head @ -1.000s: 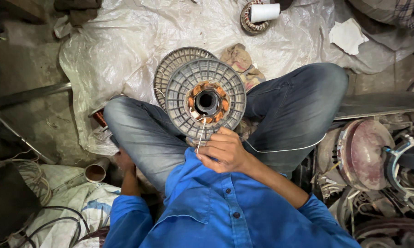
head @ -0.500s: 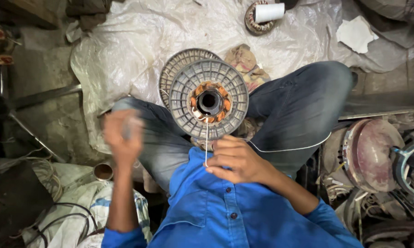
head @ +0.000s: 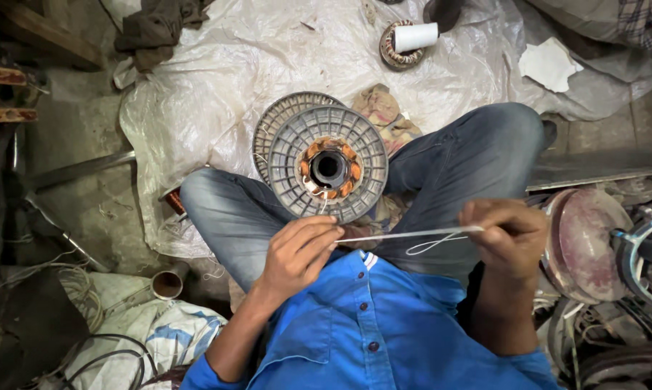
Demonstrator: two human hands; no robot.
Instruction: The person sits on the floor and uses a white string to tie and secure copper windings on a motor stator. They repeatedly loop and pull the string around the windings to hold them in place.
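**Thread held taut between both hands, over the lap**

Left fingers (head: 318, 235) pinched together on one end of a white thread (head: 405, 234). Right fingers (head: 485, 217) closed on the other end; a small loop of thread hangs just below the line near that hand. Thread runs almost level from 9 to 3 o'clock between the hands, above the blue shirt (head: 369, 325).

Left hand (head: 297, 253) at about 7 o'clock of the motor (head: 328, 165), just below its rim. Right hand (head: 510, 238) at about 4 o'clock of it, well apart.

Motor is a grey ribbed disc with copper windings around a dark centre hole, resting between the knees in blue jeans (head: 477, 155). A second ribbed disc (head: 279, 119) lies behind it at 10 o'clock, partly covered.

Floor under a white plastic sheet (head: 217, 65). White thread spool (head: 415, 36) on a small winding at 1 o'clock, well apart. Reddish metal cover (head: 582, 245) at 3 o'clock, just beside the right hand.
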